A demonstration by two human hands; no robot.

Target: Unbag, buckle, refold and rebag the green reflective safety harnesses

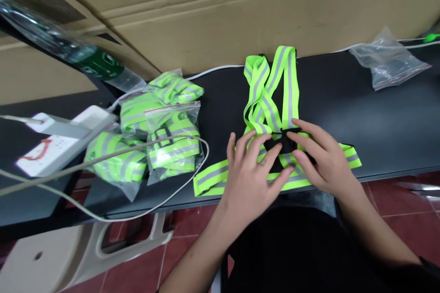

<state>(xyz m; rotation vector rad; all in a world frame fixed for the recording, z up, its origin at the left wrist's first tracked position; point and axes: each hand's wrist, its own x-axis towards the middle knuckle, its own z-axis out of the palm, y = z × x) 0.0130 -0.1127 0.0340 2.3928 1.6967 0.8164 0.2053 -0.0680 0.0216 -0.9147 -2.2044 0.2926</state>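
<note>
A neon yellow reflective safety harness (271, 100) with grey stripes lies flat on the dark table (388, 123). My left hand (250, 178) grips its crossed straps just below a black plastic buckle (280, 142). My right hand (326, 160) has its fingers on that buckle, partly hiding it. Left of the hands lie several clear zip bags (173, 144) holding folded neon harnesses. The nearest bag is a short way from my left hand.
A crumpled clear zip bag (388, 62) lies at the table's back right. A white power strip (48, 146) and white cable (137, 197) sit at the left. A plastic bottle (65, 39) hangs at upper left. Cardboard (223, 9) stands behind the table; red floor tiles (398, 197) lie below.
</note>
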